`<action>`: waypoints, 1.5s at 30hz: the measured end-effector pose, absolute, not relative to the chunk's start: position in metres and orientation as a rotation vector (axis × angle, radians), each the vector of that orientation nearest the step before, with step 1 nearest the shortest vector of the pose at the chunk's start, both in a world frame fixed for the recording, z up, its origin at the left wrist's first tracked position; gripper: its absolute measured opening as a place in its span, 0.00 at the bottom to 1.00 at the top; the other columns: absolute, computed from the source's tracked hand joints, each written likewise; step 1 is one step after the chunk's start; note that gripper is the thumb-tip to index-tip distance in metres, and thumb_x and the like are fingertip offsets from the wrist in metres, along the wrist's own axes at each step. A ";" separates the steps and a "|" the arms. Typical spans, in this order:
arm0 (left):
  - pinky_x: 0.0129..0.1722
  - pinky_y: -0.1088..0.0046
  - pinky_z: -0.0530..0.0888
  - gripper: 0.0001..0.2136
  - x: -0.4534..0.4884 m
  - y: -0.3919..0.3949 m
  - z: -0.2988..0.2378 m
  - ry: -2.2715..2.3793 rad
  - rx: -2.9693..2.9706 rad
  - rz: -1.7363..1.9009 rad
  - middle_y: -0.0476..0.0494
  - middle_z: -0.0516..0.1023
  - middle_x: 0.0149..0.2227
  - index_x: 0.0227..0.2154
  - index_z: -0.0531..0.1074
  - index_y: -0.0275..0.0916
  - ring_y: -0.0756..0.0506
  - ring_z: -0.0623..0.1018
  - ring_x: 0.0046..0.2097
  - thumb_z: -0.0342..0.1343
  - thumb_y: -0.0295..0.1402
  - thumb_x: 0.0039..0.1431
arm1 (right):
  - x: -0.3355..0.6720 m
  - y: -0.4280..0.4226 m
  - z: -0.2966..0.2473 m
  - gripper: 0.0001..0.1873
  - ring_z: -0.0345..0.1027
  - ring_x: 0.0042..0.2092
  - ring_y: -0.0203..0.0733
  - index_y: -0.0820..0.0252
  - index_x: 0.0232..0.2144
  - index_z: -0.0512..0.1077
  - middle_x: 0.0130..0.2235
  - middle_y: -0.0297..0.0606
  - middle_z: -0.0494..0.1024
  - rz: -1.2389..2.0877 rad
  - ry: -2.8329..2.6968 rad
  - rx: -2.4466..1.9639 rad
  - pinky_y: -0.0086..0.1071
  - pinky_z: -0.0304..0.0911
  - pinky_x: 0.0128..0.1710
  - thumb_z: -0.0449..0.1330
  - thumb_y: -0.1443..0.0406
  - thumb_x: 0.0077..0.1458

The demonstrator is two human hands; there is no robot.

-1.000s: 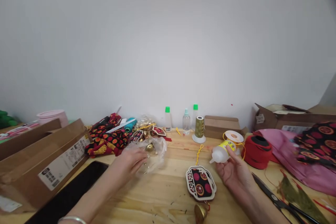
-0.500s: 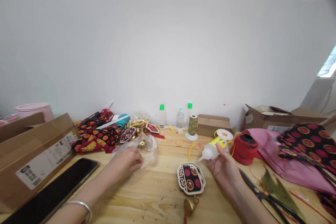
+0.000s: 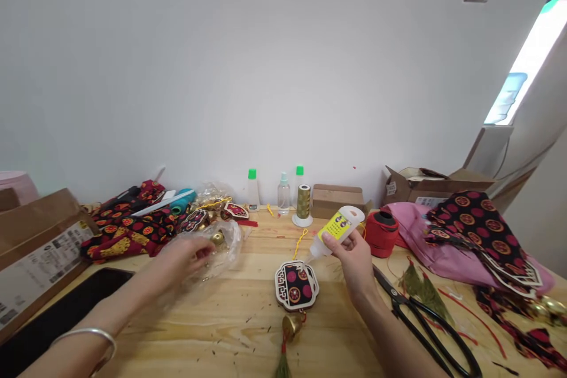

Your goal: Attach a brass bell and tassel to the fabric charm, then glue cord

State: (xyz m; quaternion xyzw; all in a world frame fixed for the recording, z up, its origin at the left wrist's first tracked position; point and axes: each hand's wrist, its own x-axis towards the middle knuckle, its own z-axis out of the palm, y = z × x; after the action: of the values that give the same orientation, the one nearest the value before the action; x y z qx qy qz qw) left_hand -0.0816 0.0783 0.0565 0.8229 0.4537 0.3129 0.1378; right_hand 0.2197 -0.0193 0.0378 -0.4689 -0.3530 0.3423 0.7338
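My right hand (image 3: 354,260) is closed around a clear glue bottle (image 3: 337,229) with a yellow label. The bottle tilts down to the left, its nozzle close to the upper right of a pale-framed ornament (image 3: 296,286) with a dark patterned fabric face; whether it touches I cannot tell. Yellow cord (image 3: 300,242) leads up from the ornament, and a brass bell (image 3: 291,326) with a green tassel (image 3: 282,366) hangs below. At a crinkled plastic bag (image 3: 228,245) holding brass bells (image 3: 217,238), my left hand (image 3: 188,255) has curled fingers; what they hold, if anything, is hidden.
Black scissors (image 3: 414,307) lie right of my right forearm, beside green tassels (image 3: 423,289). A red roll (image 3: 382,235) and pink cloth (image 3: 416,230) sit behind them. A thread spool (image 3: 303,202) and small bottles (image 3: 284,196) stand along the wall. A cardboard box (image 3: 44,254) and phone (image 3: 84,301) flank the left.
The view has swung right, shifting things left. My right hand has turned the glue bottle more upright and brought its nozzle to the ornament. My left hand stays at the plastic bag.
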 end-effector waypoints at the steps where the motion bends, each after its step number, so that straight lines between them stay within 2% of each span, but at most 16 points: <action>1: 0.26 0.81 0.65 0.04 -0.084 0.077 0.063 1.334 2.359 0.908 0.54 0.77 0.22 0.21 0.75 0.42 0.50 0.72 0.25 0.58 0.34 0.38 | 0.219 -0.020 0.038 0.17 0.70 0.32 0.38 0.63 0.30 0.66 0.30 0.36 0.76 0.738 -0.804 -1.038 0.30 0.67 0.32 0.65 0.63 0.36; 4: 0.30 0.80 0.67 0.13 -0.082 0.064 0.088 1.464 2.077 1.091 0.54 0.78 0.28 0.30 0.74 0.40 0.50 0.74 0.30 0.60 0.38 0.38 | 0.216 -0.022 0.039 0.17 0.70 0.33 0.39 0.62 0.31 0.65 0.32 0.36 0.76 0.705 -0.911 -1.064 0.31 0.67 0.34 0.65 0.64 0.37; 7: 0.34 0.75 0.70 0.16 -0.058 0.040 0.106 1.334 1.699 1.260 0.51 0.79 0.30 0.34 0.72 0.38 0.49 0.75 0.33 0.61 0.37 0.39 | 0.211 -0.024 0.036 0.16 0.71 0.34 0.41 0.60 0.33 0.64 0.32 0.36 0.75 0.698 -1.044 -1.087 0.34 0.67 0.34 0.63 0.63 0.39; 8: 0.33 0.74 0.71 0.16 -0.046 0.033 0.108 1.254 1.652 1.282 0.50 0.79 0.28 0.32 0.73 0.37 0.49 0.75 0.31 0.62 0.35 0.37 | 0.210 -0.025 0.035 0.16 0.71 0.34 0.42 0.60 0.33 0.64 0.32 0.36 0.75 0.692 -1.086 -1.098 0.35 0.67 0.35 0.63 0.63 0.39; 14: 0.32 0.71 0.73 0.06 0.043 0.025 0.073 0.876 1.812 0.923 0.47 0.77 0.27 0.26 0.73 0.37 0.48 0.75 0.29 0.55 0.31 0.44 | 0.210 -0.025 0.031 0.17 0.70 0.34 0.42 0.60 0.34 0.64 0.33 0.37 0.75 0.616 -1.143 -1.140 0.36 0.67 0.34 0.62 0.63 0.40; 17: 0.32 0.71 0.72 0.07 0.067 0.035 0.045 0.887 1.874 0.884 0.45 0.76 0.28 0.28 0.72 0.35 0.48 0.75 0.30 0.52 0.29 0.46 | 0.213 -0.023 0.030 0.16 0.70 0.34 0.42 0.59 0.33 0.63 0.33 0.37 0.75 0.607 -1.097 -1.124 0.35 0.67 0.34 0.62 0.63 0.41; 24: 0.38 0.72 0.70 0.08 0.066 0.039 0.016 0.818 1.917 0.917 0.45 0.74 0.35 0.32 0.71 0.38 0.48 0.73 0.37 0.49 0.32 0.52 | 0.211 -0.023 0.029 0.15 0.70 0.31 0.41 0.59 0.32 0.65 0.30 0.36 0.75 0.522 -1.134 -1.206 0.32 0.67 0.30 0.62 0.63 0.40; 38: 0.37 0.73 0.69 0.07 0.069 0.037 0.014 0.805 1.948 0.864 0.47 0.75 0.33 0.32 0.72 0.39 0.48 0.73 0.36 0.50 0.30 0.52 | 0.209 -0.022 0.029 0.14 0.70 0.30 0.41 0.58 0.30 0.66 0.29 0.35 0.74 0.434 -1.220 -1.297 0.32 0.67 0.29 0.63 0.63 0.38; 45: 0.35 0.76 0.68 0.06 0.071 0.037 0.014 0.787 1.955 0.866 0.49 0.75 0.32 0.31 0.72 0.40 0.49 0.73 0.35 0.51 0.31 0.52 | 0.206 -0.022 0.027 0.14 0.69 0.30 0.40 0.58 0.31 0.66 0.29 0.35 0.73 0.359 -1.346 -1.270 0.33 0.67 0.32 0.63 0.65 0.39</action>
State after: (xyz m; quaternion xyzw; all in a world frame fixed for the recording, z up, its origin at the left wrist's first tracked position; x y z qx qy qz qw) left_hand 0.0708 0.0366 0.0144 0.7794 0.3137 0.3453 0.4182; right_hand 0.2064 -0.0222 0.0268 -0.5449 -0.5778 0.1543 0.5878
